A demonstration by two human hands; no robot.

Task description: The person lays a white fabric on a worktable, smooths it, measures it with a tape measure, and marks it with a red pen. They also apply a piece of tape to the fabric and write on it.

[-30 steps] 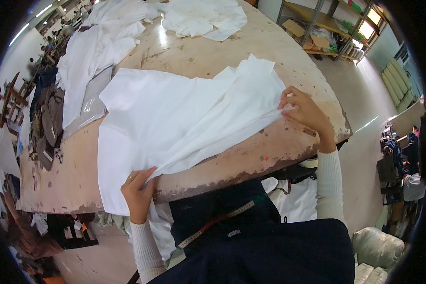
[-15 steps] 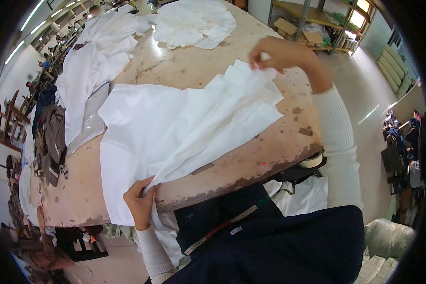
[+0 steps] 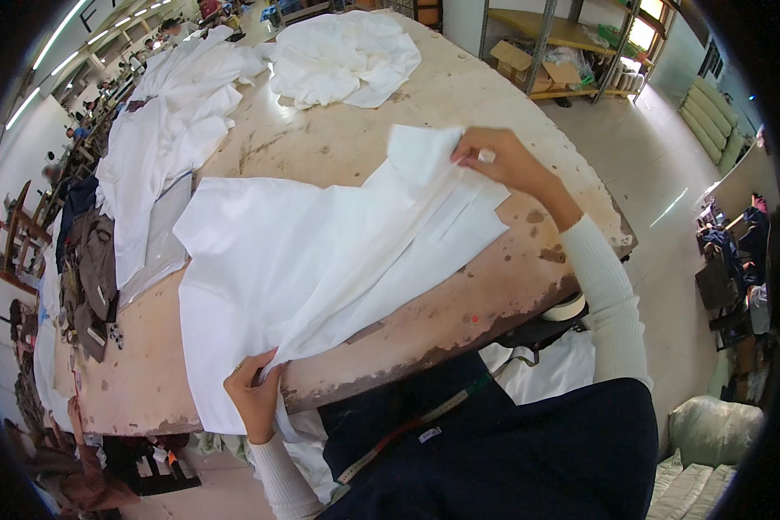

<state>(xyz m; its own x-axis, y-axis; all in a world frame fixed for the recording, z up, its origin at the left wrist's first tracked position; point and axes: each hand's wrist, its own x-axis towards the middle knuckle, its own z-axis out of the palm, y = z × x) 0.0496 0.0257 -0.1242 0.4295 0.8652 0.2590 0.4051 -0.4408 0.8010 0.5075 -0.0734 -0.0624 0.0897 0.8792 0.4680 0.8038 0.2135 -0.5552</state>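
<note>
A white garment (image 3: pixel 269 251) of thin cloth lies spread over the near part of the table, its lower edge hanging over the front. My left hand (image 3: pixel 256 390) pinches a fold of it at the table's front edge. With my right hand (image 3: pixel 507 160) I grip the garment's far right end, fingers closed on the cloth, where a flap (image 3: pixel 420 152) stands lifted and turned back. Long folds run between the two hands. A small white patch shows between the right fingers; I cannot make out what it is.
The worn wooden table (image 3: pixel 321 156) carries a white cloth heap (image 3: pixel 342 56) at the far end. More white cloth (image 3: pixel 160 121), a clear plastic bag (image 3: pixel 160 230) and brown garments (image 3: pixel 91 251) lie along its left side. Metal shelving (image 3: pixel 572 39) stands beyond the right edge.
My right hand has moved slightly down, and its fingers now hold the cloth end. The flap there has been turned up and leftward. My left hand keeps its pinch.
</note>
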